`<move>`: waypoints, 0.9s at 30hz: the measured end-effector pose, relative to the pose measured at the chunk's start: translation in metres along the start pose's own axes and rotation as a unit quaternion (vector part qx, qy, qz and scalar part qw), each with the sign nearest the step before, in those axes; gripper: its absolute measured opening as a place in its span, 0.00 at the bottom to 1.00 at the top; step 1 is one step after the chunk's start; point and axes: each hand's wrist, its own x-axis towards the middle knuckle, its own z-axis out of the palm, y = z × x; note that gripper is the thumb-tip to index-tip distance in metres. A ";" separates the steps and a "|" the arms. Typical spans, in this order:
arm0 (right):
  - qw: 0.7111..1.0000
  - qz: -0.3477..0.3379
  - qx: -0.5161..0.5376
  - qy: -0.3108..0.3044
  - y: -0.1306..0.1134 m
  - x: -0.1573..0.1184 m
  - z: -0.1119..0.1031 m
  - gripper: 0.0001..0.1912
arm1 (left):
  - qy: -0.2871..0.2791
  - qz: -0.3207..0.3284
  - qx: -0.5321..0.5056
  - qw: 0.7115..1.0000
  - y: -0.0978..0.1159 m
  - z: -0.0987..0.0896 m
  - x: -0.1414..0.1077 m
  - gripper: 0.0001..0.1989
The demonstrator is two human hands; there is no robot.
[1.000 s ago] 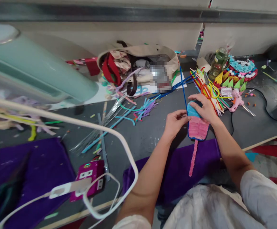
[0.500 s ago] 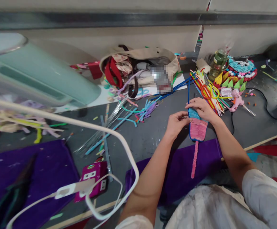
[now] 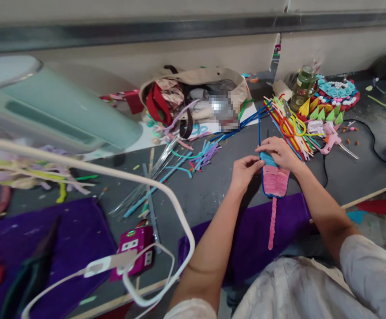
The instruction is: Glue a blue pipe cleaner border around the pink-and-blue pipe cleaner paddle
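A flat pink and blue pipe-cleaner piece [image 3: 275, 181] with a dark blue edging lies between my hands, a pink stem [image 3: 272, 223] trailing from it toward me. My left hand [image 3: 247, 173] pinches its left edge between thumb and fingers. Across its blue upper part rests my right hand [image 3: 277, 153], fingers bent over it and holding it. A loose end of dark blue pipe cleaner [image 3: 260, 126] rises from the upper left corner, by my right fingertips. Part of the blue area is hidden under my right hand.
Behind my hands lie bundled colourful pipe cleaners [image 3: 292, 126] and a pink glue gun [image 3: 331, 139]. A glass jar [image 3: 303, 91] stands farther back. Left are a beige bag [image 3: 196, 75], a magenta power strip [image 3: 136, 248], a white cable [image 3: 166, 190] and pliers [image 3: 35, 270].
The view has shifted slightly. My left thumb and fingertips have moved a little along the piece's left edge; the right hand stays over the blue part.
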 end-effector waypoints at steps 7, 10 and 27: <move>1.000 0.016 -0.008 -0.005 -0.004 0.000 -0.001 0.19 | -0.007 -0.020 -0.025 0.999 -0.003 0.002 0.000 0.23; 1.000 0.021 -0.001 0.004 -0.007 0.001 -0.002 0.19 | -0.019 -0.024 -0.027 0.999 -0.003 0.001 0.000 0.24; 0.966 0.109 0.022 0.234 -0.013 -0.004 -0.010 0.20 | -0.017 0.055 -0.076 0.995 0.016 -0.016 0.003 0.27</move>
